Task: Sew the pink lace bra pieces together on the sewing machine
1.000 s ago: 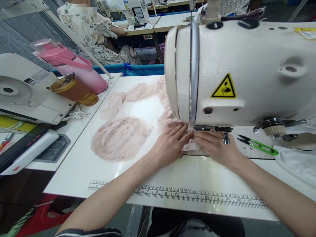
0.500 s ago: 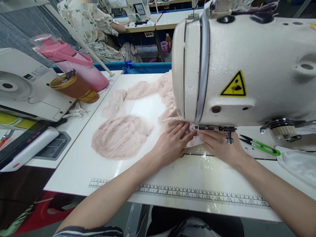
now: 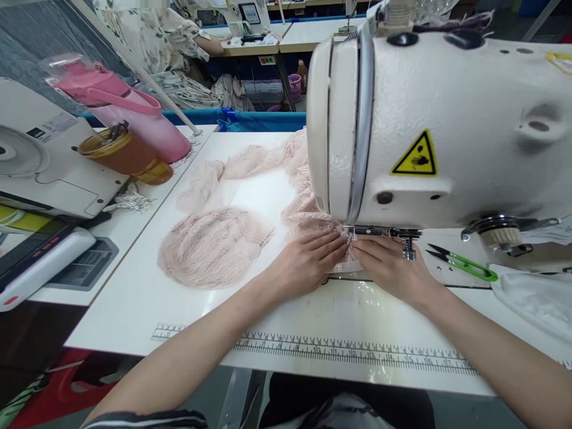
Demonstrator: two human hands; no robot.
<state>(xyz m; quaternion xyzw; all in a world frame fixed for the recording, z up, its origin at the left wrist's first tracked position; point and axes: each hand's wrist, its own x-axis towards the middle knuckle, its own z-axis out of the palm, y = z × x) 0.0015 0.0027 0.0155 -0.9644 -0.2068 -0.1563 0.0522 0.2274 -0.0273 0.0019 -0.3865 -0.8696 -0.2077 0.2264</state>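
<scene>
White is the machine (image 3: 49,149) at the far left, with a round disc on its side. To its right, a brown cup (image 3: 125,158) is just in front of a pink bottle (image 3: 138,122), and both look tipped in this view. Near the cup lies a small heap of white threads (image 3: 131,199). Farther back, a person in a flowery shirt (image 3: 147,44) is at another table (image 3: 248,50).

Next comes the white table (image 3: 116,310). A round pile of pink lace (image 3: 210,247) lies on its left part. A long strip of pink lace (image 3: 254,162) runs across the back and bends down to the big sewing machine (image 3: 469,113). Black ruler marks (image 3: 313,348) run along the front edge.

The left hand (image 3: 308,262) lies flat on the lace, just left of the needle spot. Its fingers are straight and close together. I cannot tell if it pinches the lace. A bit of lace shows between the two hands.

The right hand (image 3: 393,268) touches the lace from the other side, partly behind a little metal bar (image 3: 379,231). Its fingers are close together too, but I cannot tell if they pinch. Near it lie green snips (image 3: 469,267) with dark blades, and past them a white cloth (image 3: 534,301)
</scene>
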